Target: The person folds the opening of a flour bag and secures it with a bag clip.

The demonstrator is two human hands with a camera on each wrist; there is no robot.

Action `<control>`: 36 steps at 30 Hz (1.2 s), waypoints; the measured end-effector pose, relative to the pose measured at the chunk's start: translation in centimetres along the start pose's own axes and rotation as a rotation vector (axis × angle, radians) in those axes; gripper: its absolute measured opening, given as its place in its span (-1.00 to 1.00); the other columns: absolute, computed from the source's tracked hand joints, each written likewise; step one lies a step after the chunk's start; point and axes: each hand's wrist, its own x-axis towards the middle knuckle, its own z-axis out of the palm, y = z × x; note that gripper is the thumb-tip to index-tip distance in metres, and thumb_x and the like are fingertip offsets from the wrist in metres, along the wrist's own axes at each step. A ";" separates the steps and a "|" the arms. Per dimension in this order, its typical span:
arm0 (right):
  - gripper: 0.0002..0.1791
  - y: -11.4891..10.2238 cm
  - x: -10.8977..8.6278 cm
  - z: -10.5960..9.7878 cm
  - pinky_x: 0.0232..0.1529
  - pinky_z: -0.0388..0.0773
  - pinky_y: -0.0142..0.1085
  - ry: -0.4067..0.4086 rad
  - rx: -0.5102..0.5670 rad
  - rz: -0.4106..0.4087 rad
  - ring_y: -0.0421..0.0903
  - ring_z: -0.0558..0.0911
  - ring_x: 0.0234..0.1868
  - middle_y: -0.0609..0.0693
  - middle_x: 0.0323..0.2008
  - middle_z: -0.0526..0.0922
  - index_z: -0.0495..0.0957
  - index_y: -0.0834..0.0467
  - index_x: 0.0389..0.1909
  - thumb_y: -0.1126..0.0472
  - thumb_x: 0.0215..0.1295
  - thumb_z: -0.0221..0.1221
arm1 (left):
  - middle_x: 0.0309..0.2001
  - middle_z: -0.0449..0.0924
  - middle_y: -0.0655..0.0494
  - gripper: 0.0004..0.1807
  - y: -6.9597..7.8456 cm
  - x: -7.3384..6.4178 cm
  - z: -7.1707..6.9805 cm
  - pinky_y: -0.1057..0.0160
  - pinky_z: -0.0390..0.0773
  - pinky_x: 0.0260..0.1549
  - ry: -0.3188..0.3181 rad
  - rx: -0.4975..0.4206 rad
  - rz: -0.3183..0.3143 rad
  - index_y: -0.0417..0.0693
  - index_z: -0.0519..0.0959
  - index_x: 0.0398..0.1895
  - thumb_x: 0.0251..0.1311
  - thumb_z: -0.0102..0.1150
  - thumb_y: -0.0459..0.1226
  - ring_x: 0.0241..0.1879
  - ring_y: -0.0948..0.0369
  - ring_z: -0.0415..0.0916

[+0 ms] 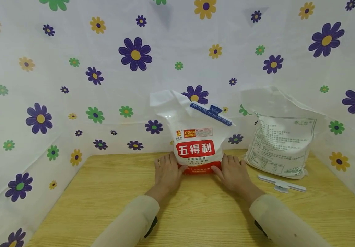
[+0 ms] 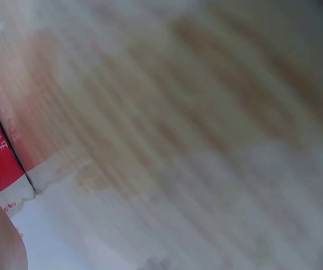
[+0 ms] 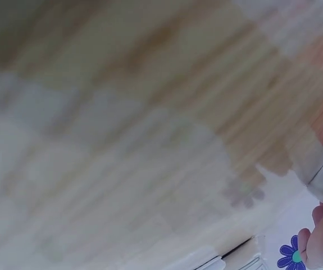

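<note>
A white and red flour bag (image 1: 196,137) stands upright at the middle of the table. Its top is folded over toward the left, and a blue bag clip (image 1: 210,114) sits slanted across its upper right edge. My left hand (image 1: 168,172) holds the bag's lower left side, thumb on the front. On the opposite side my right hand (image 1: 234,173) grips the lower right, its thumb also across the front. In the left wrist view, the red base of the bag shows at the left edge beside part of the hand.
To the right stands a white bag with green print (image 1: 280,144), its top loose. A white bag clip (image 1: 281,184) lies on the table before it. The wooden table (image 1: 112,206) backs onto a flower-patterned curtain (image 1: 165,68) on three sides.
</note>
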 end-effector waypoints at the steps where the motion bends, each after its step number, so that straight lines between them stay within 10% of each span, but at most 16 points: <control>1: -0.03 -0.1 0.1 0.0 0.20 0.25 0.19 -0.006 0.005 0.008 0.24 0.37 0.26 0.29 0.27 0.44 0.19 0.29 0.40 -0.49 0.39 -0.30 | 0.08 0.39 -0.11 -0.16 0.0 0.1 0.0 -0.06 0.13 0.12 0.000 0.006 -0.004 -0.25 0.17 0.35 0.37 -0.10 0.27 0.05 -0.02 0.24; 36: -0.03 -0.7 2.4 0.7 0.36 0.14 0.29 -0.045 -0.055 0.116 0.31 0.28 0.40 0.33 0.38 0.34 0.00 0.32 0.52 -0.39 0.45 -0.20 | 0.08 0.39 -0.17 -0.17 1.3 1.6 0.4 -0.05 0.15 0.10 -0.048 0.065 -0.078 -0.34 0.11 0.41 0.45 -0.20 0.20 0.05 -0.04 0.24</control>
